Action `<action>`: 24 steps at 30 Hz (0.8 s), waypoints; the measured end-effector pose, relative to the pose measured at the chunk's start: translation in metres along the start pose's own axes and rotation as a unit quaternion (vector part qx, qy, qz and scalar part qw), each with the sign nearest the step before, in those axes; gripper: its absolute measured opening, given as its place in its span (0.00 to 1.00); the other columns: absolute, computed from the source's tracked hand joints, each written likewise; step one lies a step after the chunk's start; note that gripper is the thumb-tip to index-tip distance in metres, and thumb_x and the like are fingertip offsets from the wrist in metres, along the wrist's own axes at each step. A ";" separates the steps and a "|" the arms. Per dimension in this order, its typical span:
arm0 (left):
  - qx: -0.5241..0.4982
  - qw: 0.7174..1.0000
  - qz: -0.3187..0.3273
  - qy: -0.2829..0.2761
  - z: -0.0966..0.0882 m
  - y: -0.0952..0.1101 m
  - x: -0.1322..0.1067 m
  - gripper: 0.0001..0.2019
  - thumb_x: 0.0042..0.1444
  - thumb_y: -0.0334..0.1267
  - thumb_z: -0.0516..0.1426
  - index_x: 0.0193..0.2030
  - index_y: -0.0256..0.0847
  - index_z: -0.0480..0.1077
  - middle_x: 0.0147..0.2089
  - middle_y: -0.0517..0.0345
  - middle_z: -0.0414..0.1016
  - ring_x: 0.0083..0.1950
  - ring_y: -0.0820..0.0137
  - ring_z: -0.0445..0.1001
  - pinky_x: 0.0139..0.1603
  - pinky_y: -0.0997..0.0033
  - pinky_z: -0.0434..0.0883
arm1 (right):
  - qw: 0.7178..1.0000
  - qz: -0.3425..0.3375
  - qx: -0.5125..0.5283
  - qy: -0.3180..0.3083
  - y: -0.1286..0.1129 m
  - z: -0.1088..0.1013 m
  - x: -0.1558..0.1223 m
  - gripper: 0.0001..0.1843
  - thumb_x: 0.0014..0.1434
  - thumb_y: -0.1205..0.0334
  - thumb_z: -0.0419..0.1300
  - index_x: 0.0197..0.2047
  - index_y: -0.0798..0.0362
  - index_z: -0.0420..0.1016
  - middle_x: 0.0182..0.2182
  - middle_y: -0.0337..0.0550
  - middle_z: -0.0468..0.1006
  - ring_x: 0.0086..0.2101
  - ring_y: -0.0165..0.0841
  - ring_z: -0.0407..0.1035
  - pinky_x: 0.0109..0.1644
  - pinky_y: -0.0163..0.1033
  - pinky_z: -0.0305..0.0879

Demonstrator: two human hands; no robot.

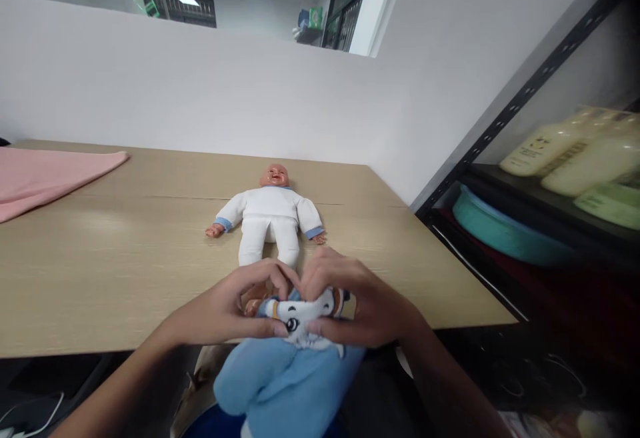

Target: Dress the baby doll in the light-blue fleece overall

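A baby doll [270, 218] in a white outfit with blue cuffs lies on its back on the table, head toward the wall. One of its bare feet [251, 306] shows beside my left fingers. At the near table edge, my left hand [240, 301] pinches the left side of a light blue soft cloth piece [300, 385] with a white animal face on it. The opposite side of that face is gripped by my right hand [360, 298], thumb in front. The blue part hangs below the table edge. Whether it touches the doll's feet is hidden by my hands.
Pink cloth [55, 175] lies on the table [125, 271] at the left. To the right, a black shelf rack [525, 95] holds cream-coloured bottles [545, 148] above a teal basin [505, 228]. A white wall stands behind the table.
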State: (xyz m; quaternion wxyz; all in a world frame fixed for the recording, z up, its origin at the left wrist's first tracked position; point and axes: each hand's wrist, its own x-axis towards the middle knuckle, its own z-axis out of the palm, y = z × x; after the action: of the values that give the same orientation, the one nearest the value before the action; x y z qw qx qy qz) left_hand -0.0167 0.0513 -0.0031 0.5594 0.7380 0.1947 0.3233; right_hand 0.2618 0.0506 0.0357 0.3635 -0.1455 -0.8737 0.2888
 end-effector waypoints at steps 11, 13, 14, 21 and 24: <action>0.156 0.982 -0.008 0.103 -0.030 0.014 0.015 0.16 0.72 0.50 0.71 0.53 0.47 0.72 0.50 0.59 0.73 0.50 0.65 0.73 0.54 0.66 0.72 | 0.972 0.218 0.087 0.002 0.025 -0.034 0.013 0.20 0.75 0.41 0.70 0.42 0.51 0.81 0.35 0.37 0.75 0.36 0.34 0.68 0.41 0.38 0.65; 0.213 0.971 -0.041 0.104 -0.036 0.019 0.017 0.22 0.68 0.54 0.73 0.59 0.48 0.75 0.55 0.57 0.77 0.53 0.62 0.74 0.55 0.64 0.72 | 0.980 0.182 0.065 0.046 0.022 -0.035 0.019 0.18 0.77 0.44 0.68 0.43 0.50 0.80 0.36 0.37 0.75 0.37 0.35 0.69 0.44 0.39 0.66; 0.233 0.966 -0.046 0.103 -0.038 0.021 0.018 0.23 0.68 0.56 0.73 0.60 0.48 0.76 0.57 0.56 0.78 0.54 0.60 0.75 0.56 0.63 0.73 | 0.981 0.175 0.050 0.063 0.020 -0.035 0.022 0.17 0.78 0.45 0.66 0.44 0.49 0.80 0.36 0.37 0.74 0.37 0.34 0.68 0.43 0.39 0.66; 0.256 0.959 -0.002 0.125 -0.043 0.029 0.023 0.15 0.76 0.55 0.65 0.55 0.46 0.79 0.53 0.55 0.81 0.55 0.60 0.77 0.56 0.64 0.74 | 0.958 0.230 -0.126 0.119 0.017 -0.026 0.039 0.25 0.82 0.40 0.58 0.40 0.49 0.77 0.30 0.37 0.76 0.33 0.36 0.70 0.40 0.41 0.63; 0.242 0.959 -0.003 0.147 -0.044 0.023 0.027 0.17 0.76 0.56 0.65 0.56 0.46 0.78 0.48 0.57 0.79 0.49 0.63 0.76 0.50 0.66 0.74 | 0.966 0.213 -0.114 0.095 0.017 -0.031 0.040 0.27 0.82 0.38 0.58 0.40 0.50 0.79 0.32 0.39 0.80 0.34 0.37 0.72 0.42 0.43 0.65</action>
State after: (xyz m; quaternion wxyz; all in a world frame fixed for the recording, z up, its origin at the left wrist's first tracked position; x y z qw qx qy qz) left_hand -0.0294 0.0926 0.0332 0.3303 0.7952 0.3495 0.3692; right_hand 0.2569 0.0950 0.0646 0.3560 -0.3955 -0.8111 0.2428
